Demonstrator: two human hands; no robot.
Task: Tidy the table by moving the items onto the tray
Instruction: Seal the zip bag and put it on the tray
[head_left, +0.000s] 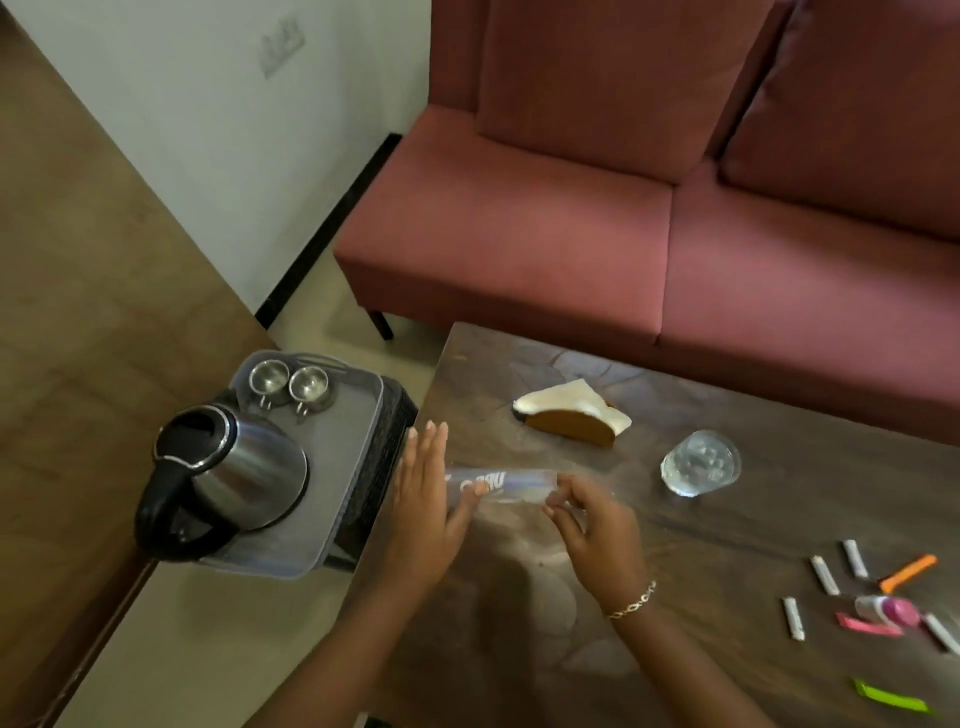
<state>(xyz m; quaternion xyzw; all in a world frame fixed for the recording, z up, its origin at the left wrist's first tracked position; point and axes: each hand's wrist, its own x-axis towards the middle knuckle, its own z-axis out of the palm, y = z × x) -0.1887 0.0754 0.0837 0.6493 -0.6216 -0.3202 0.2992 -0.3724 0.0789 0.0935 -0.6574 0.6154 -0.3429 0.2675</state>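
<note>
A clear plastic packet with white lettering (511, 482) lies on its side on the dark wooden table (727, 519). My left hand (426, 499) is flat with straight fingers against the packet's left end. My right hand (597, 525) pinches its right end with curled fingers. The grey tray (358, 415) sits left of the table on a black stand. It carries a steel kettle (234, 478) and two small steel cups (291, 382).
On the table are a wooden napkin holder (571, 418) with white napkins, a clear glass (698, 462), several white sachets (823, 574), an orange item (909, 571), a pink-capped item (888, 609) and a green strip (888, 695). A red sofa (675, 208) stands behind.
</note>
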